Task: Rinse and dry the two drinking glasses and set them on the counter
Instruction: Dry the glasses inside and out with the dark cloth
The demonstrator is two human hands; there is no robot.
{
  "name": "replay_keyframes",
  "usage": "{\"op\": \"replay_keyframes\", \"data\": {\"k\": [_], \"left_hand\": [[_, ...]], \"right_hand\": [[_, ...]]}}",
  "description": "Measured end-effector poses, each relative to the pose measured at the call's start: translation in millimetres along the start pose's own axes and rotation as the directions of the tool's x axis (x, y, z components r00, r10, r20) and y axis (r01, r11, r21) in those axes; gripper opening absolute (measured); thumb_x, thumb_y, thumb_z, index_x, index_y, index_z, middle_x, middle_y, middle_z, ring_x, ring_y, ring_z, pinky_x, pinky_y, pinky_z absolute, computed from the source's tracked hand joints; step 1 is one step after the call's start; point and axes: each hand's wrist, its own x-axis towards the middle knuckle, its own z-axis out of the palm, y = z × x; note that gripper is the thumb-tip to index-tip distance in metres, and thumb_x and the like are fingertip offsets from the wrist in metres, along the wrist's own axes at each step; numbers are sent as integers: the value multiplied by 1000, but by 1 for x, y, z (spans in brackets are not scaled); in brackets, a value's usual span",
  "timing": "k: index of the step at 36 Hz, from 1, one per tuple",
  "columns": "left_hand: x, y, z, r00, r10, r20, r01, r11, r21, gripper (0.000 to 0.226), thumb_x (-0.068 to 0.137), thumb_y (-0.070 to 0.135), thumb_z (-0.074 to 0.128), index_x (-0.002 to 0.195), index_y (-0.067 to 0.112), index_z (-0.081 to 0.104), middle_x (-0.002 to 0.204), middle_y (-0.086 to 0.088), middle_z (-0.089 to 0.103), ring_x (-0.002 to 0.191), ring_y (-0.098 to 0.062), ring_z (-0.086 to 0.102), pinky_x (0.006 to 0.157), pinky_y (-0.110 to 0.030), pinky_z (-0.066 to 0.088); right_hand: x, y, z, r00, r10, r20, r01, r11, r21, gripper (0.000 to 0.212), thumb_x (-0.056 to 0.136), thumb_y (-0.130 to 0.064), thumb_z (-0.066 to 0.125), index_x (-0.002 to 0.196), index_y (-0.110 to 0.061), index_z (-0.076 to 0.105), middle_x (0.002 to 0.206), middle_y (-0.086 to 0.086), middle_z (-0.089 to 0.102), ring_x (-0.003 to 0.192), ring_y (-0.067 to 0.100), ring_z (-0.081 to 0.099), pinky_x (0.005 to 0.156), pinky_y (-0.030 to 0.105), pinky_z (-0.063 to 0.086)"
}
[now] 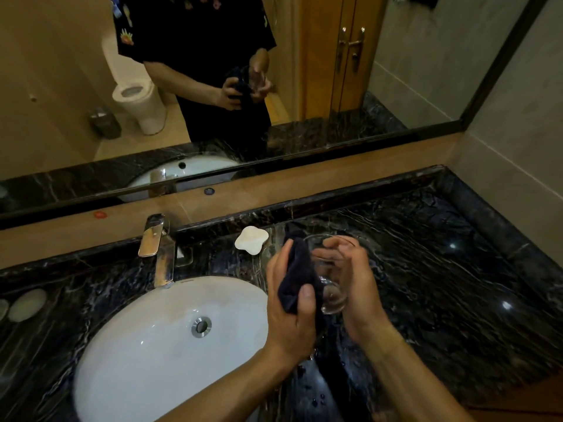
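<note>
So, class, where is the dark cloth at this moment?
In the head view, the dark cloth is gripped in the left hand, pressed against the glass held by the right hand, just right of the white sink.

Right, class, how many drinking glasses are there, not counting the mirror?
1: the drinking glass held in the right hand over the counter, the left hand pressing a dark cloth against it. Another may sit hidden behind the hands.
</note>
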Motion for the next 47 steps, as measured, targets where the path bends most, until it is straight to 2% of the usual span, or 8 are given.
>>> {"op": "replay_keyframes", "data": {"k": [4,9,12,16,22,33,42,47], "left_hand": [[4,1,-2,1000,-1,-24,1,1000,-26,60,92,65,44,144,37,39,141,13,44,133,-9,44,105,-19,36],[3,-5,1,997,-51,-53,50,999,-17,55,93,51,46,144,35,35,147,9,39,139,-7,38,111,-23,34],[8,-2,-2,996,-71,-56,71,997,-17,57,93,57,47,144,35,35,145,8,40,135,0,40,104,-13,34],[12,-5,-17,998,-13,62,10,999,42,51,95,49,45,144,43,35,143,14,41,135,-10,43,108,-24,38],[15,2,-24,992,42,122,-54,994,92,60,95,61,41,144,27,39,139,4,45,130,-9,45,105,-21,36],[33,9,-32,933,-124,339,152,987,-57,76,76,35,81,142,29,45,139,-8,52,130,-30,51,105,-56,43],[28,4,-35,916,103,389,-218,940,264,85,72,29,80,145,20,37,143,-10,41,137,-9,39,107,-13,33],[29,6,-30,944,106,311,-167,970,178,71,81,38,69,143,19,43,142,-6,46,136,-18,43,110,-27,37]], "right_hand": [[4,-8,1,992,80,102,-87,994,71,28,93,-36,44,106,-14,58,90,0,59,79,13,64,64,29,51],[0,5,12,989,-147,-34,126,930,-346,39,90,-71,37,107,-37,42,106,-3,56,95,12,62,77,29,53],[-3,5,5,984,-163,65,174,867,-467,57,77,-67,60,118,-33,42,110,-7,64,95,-7,63,79,13,49],[9,-3,-17,991,-71,111,122,811,-572,78,46,-78,80,111,-46,50,107,-8,71,99,4,68,87,34,56],[9,-13,-19,984,-4,179,63,943,-328,71,56,-32,95,119,-25,62,106,5,75,99,21,73,79,34,58],[15,-14,-25,986,61,152,-34,984,-175,81,45,-41,93,119,-22,68,121,8,70,109,26,69,73,37,56],[13,-13,-13,990,63,129,8,872,-489,67,56,-61,79,116,-38,59,114,-2,64,99,19,69,62,35,59],[14,-10,-12,987,-156,49,152,766,-625,74,53,-75,72,117,-39,62,102,-8,69,94,9,68,81,42,59]]}}
